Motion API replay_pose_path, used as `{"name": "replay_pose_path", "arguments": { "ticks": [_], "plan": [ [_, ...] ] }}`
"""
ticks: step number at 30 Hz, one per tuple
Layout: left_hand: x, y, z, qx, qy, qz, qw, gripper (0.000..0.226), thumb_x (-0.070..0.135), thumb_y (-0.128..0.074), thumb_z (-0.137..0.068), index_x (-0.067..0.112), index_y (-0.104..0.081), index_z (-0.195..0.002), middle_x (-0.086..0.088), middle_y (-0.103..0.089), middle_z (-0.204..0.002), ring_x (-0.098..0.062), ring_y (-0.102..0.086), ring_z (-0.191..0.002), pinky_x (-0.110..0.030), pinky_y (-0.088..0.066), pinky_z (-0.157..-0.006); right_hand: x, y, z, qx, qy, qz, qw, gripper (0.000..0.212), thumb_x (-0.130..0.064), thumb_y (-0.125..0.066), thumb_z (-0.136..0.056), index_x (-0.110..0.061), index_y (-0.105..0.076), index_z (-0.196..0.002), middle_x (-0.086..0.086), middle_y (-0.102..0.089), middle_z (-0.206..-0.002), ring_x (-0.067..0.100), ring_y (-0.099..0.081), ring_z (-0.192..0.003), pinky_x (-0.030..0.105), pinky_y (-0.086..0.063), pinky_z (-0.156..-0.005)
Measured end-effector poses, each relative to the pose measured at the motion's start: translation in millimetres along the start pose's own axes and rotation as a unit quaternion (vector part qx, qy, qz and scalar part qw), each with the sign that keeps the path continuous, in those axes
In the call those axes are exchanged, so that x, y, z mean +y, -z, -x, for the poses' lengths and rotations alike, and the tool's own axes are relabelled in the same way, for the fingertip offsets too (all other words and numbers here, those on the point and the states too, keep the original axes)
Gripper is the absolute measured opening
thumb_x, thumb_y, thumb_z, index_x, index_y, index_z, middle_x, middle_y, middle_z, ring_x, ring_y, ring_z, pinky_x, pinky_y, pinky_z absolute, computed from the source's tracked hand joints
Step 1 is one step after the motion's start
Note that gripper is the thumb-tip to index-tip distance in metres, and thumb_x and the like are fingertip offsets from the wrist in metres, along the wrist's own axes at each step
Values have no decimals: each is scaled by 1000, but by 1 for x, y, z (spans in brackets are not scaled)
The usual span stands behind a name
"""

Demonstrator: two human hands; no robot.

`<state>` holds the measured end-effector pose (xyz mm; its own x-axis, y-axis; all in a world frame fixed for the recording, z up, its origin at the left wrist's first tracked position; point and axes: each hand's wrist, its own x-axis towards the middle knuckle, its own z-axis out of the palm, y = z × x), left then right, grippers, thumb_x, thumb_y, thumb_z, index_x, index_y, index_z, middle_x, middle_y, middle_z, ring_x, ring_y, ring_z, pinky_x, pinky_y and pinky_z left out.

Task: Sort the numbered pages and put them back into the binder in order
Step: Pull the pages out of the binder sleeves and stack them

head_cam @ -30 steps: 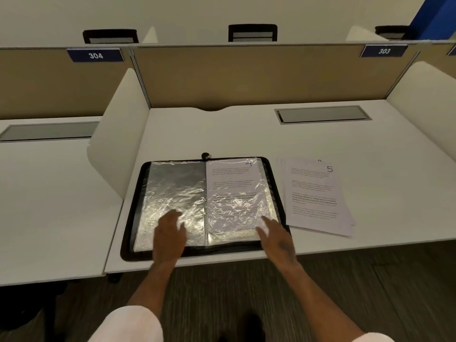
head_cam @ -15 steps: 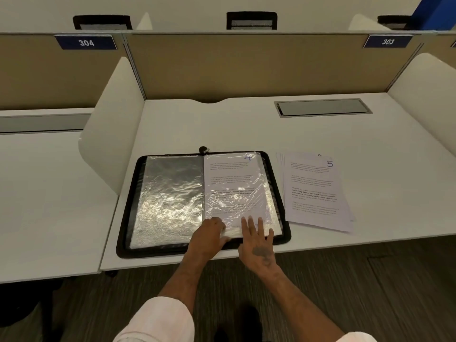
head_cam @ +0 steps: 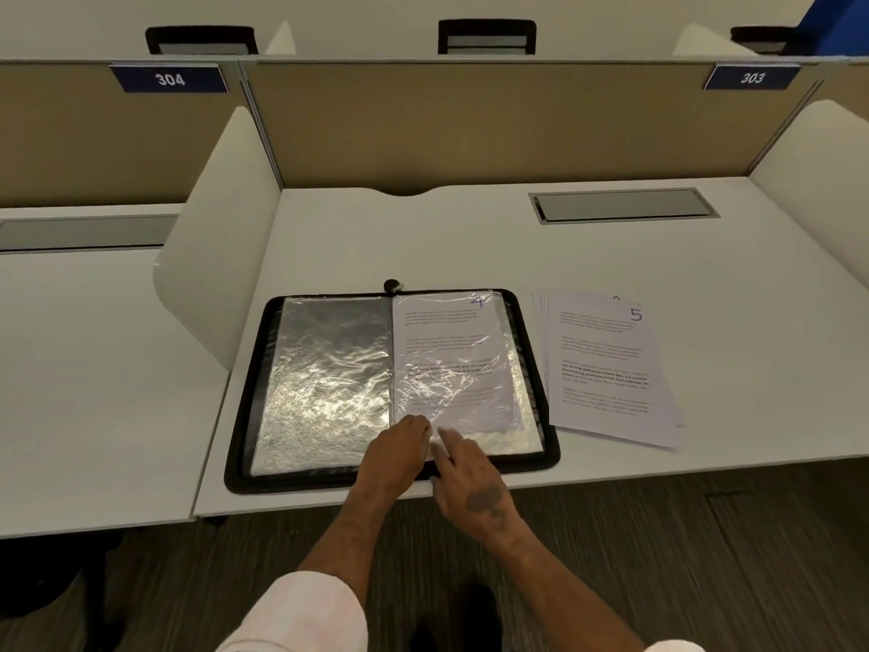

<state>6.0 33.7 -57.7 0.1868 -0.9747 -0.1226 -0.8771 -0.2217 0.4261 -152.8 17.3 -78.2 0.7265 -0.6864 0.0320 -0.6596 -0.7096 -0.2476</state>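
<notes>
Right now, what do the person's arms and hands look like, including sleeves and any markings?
The left sleeve and right sleeve are pale pinkish-white and end near the elbows, leaving the arms bare below. The right hand has a dark mark on its back; the left hand shows none. No gloves, watch or rings are visible.

Blue partition sign reads 304, another 303; sleeved binder page 4, loose stack's top page 5 (both handwritten).
</notes>
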Motion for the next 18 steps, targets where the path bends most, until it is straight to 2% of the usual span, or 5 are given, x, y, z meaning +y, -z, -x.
{"name": "replay_pose_path", "arguments": {
  "ticks": [2,5,7,11,18],
  "plan": [
    [1,-1,3,10,-3,-17,1000,29,33,-32,-107,17,-55,-114,-1,-61,-112,-19,-61,-91,-33,-46,-75,-1,6,-12,-70,-72,24,995,73,-48,-59,-89,-8,-41,-146,16,-31,-156,30,-34,-142,46,-25,-117],
    [0,-5,6,20,-11,-18,1000,27,31,-38,-105,17,-55,-121,1,-59,-119,-17,-59,-100,-32,-47,-78,1,13,-20,-142,-103,45,984,79,-64,-28,-96,-13,-16,-155,11,-8,-163,26,-12,-150,44,8,-117],
    [-3,-8,7,16,-16,-17,1000,30,28,-47,-101,17,-52,-128,2,-55,-128,-17,-57,-109,-34,-49,-82,1,15,-17,-142,-101,59,983,82,-66,-18,-92,-13,-25,-153,12,-19,-161,27,-21,-148,47,5,-117],
    [-2,-14,9,23,-35,-32,999,39,24,-50,-100,15,-51,-137,-4,-48,-145,-21,-52,-127,-37,-50,-95,0,-1,5,-125,-103,58,985,75,-64,-27,-90,-12,-58,-133,12,-55,-140,28,-52,-130,54,-31,-109],
    [2,-15,11,-3,-53,-45,998,41,29,-40,-105,17,-46,-143,-3,-35,-156,-18,-34,-143,-40,-43,-106,-13,-12,40,-75,-115,24,990,71,-59,-32,-92,-10,-53,-137,12,-49,-145,29,-48,-133,54,-11,-114]
  ]
}}
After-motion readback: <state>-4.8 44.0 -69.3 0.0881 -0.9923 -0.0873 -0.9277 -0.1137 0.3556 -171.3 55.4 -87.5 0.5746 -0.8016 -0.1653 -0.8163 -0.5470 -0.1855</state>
